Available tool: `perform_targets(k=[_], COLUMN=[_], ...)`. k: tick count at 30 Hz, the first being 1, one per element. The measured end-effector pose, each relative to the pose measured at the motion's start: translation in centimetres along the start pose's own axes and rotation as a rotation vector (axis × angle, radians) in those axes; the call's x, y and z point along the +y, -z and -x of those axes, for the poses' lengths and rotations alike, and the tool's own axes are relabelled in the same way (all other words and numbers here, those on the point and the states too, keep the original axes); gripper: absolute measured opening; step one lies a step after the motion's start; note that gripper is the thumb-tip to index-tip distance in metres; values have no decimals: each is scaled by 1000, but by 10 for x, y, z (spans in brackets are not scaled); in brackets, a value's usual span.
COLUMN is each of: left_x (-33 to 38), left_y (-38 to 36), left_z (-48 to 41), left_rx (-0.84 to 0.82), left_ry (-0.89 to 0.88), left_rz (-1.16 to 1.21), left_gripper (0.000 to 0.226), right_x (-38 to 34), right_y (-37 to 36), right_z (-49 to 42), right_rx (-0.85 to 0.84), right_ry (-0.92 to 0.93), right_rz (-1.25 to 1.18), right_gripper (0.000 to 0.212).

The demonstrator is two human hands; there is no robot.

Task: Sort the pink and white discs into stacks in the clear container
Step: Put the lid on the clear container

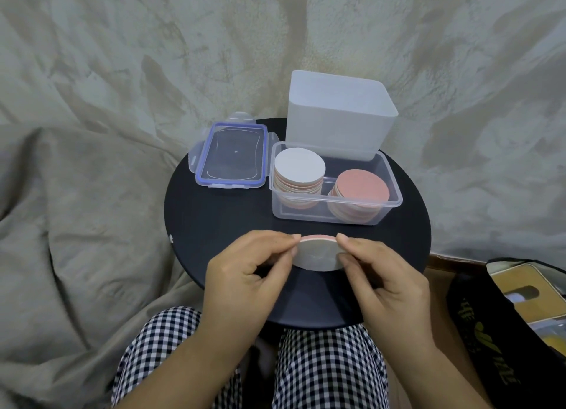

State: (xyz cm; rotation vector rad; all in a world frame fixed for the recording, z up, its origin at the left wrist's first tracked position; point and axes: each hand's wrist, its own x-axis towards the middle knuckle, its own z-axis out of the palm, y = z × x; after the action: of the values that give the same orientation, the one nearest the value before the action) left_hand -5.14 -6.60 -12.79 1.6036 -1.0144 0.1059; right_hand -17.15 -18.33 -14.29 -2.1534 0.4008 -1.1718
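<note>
Checked trousers [330, 365] nearest, black bag [502, 326] near right. Round black table [214, 224] before grey draped cloth [92, 133]. Left hand [245, 274] and right hand [389, 274] pinch small disc stack [317, 254] between fingertips, above near table edge, white face toward camera, pink rim on top. Beyond: clear container [337, 217] with white-topped stack [299, 166] left, pink-topped stack [362, 184] right. Blue-rimmed lid [234, 157] left of it. Frosted tub [337, 114] farthest.
</note>
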Motion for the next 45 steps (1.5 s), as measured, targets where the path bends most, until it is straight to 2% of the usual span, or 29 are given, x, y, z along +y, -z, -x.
perform_targets(k=[5,9,14,16,20,24,29,35,45], left_x=[12,33,40,39,29,23,23,22,18], left_y=[4,4,-15,-27,-52,-66,-74,-80,-79], left_z=[-20,-65,-133,-151,-163,-162,-158,-154,-153], left_rx=[-92,-197,-283,-358,-480,-555,-614,-592,-619], left_ry=[169,298,366,391,407,434,368,273,242], left_rz=[77,151,179,114,-67,-152,-263,-365,-398], left_gripper=[19,24,13,14,19,17,20,20,23], right_x=[-7,-3,21,32,47,51,56,59,58], right_y=[7,23,48,50,45,40,35,33,30], right_z=[-12,-35,-52,-52,-50,-51,-51,-48,-45], right_rx=[-21,66,158,130,-79,-147,-150,-115,-67], right_ry=[-198,-314,-320,-372,-492,-496,-489,-488,-461], right_rz=[-132,-317,-194,-186,-230,-189,-159,-188,-205], right_gripper=[28,28,30,38,60,66,69,67,67])
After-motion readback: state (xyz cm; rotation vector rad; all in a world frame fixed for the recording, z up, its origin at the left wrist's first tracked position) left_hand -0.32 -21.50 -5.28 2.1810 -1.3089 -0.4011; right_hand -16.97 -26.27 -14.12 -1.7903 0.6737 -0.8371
